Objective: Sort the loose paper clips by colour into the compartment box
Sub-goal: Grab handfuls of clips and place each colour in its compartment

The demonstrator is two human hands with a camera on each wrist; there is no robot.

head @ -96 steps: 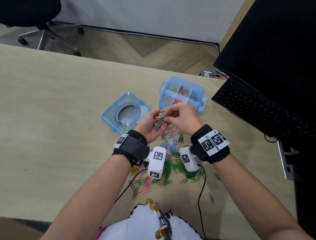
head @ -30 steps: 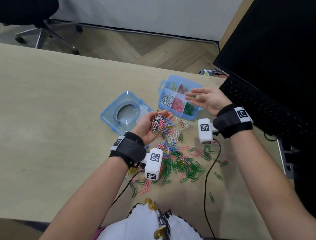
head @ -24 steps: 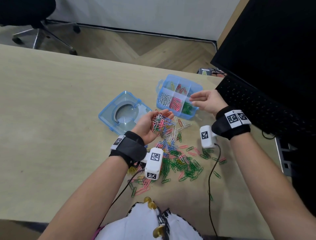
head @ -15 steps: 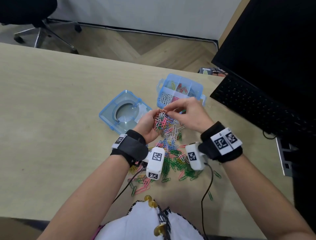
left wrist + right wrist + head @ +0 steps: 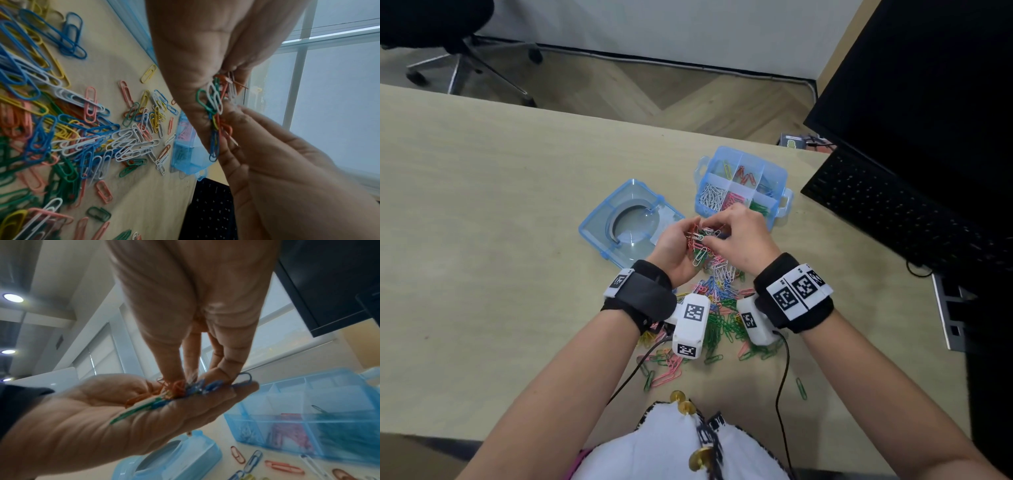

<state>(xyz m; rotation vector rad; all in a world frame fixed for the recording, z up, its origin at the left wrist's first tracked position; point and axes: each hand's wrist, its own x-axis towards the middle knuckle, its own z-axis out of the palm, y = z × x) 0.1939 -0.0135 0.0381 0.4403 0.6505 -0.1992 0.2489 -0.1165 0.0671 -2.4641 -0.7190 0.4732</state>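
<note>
My right hand is back from the compartment box, where a second ago it hung flat and empty over the green cell; now its fingertips dig into the mixed handful of clips cupped in my left hand, pinching at the blue ones, though I cannot tell whether one is properly caught yet. So one drop is done and the next pick is under way. My left hand curls around the bunch, palm up, just above the desk. The box sits at one o'clock from my hands, very near, its lid lying at eleven o'clock, touching nothing. The loose pile of paper clips spreads at six o'clock beneath my wrists. The keyboard crowds in at three o'clock, so I judge the free path runs straight ahead to the box; the desk's left side lies wide open.
</note>
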